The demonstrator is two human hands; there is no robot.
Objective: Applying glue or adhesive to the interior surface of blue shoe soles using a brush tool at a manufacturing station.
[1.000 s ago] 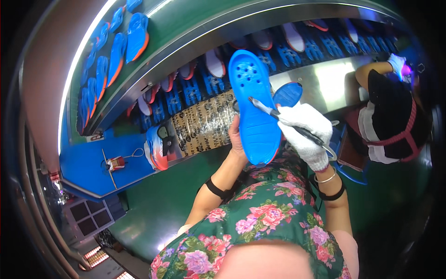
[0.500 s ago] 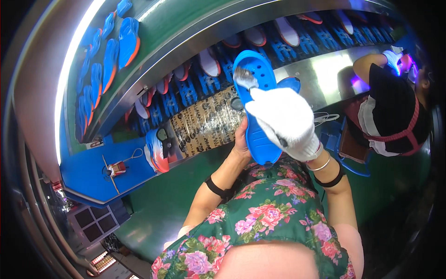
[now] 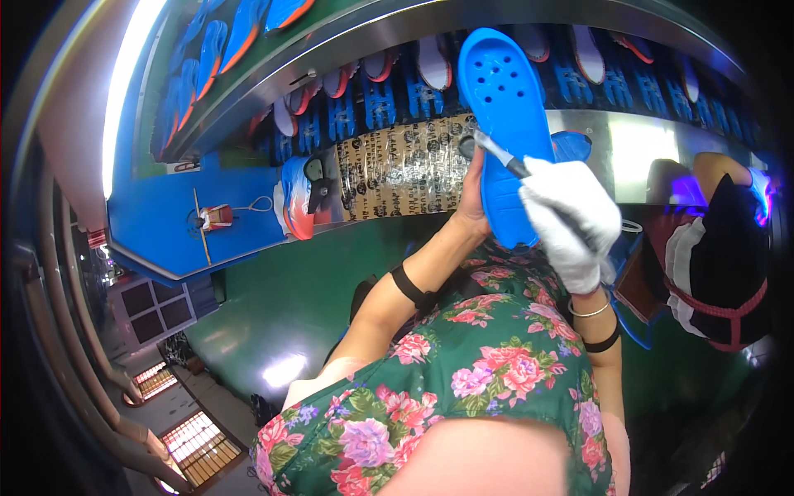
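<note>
A bright blue shoe sole [image 3: 514, 116], with a cluster of round holes at its far end, stands tilted up in front of me. My bare left hand [image 3: 474, 198] grips it by the left edge, the fingers going behind it. In a white knit glove, my right hand [image 3: 575, 211] is closed around a small brush [image 3: 501, 154] with a dark grip. Its pale tip is at the sole's left rim, just above my left thumb. Behind the sole, a second blue piece [image 3: 572, 146] shows partly on the metal bench.
Tape-covered cardboard [image 3: 401, 169] lies on the bench. Left of it are an orange-white-blue shoe [image 3: 298, 198] and a blue tabletop [image 3: 153, 219] with a small tied bundle [image 3: 217, 217]. Uppers and blue soles line the rack behind, below a shelf of soles. A co-worker [image 3: 715, 256] sits at right.
The brush has gone from the sole's holed far end to its left rim. The sole now shows its holed face more squarely, and my whole view has shifted.
</note>
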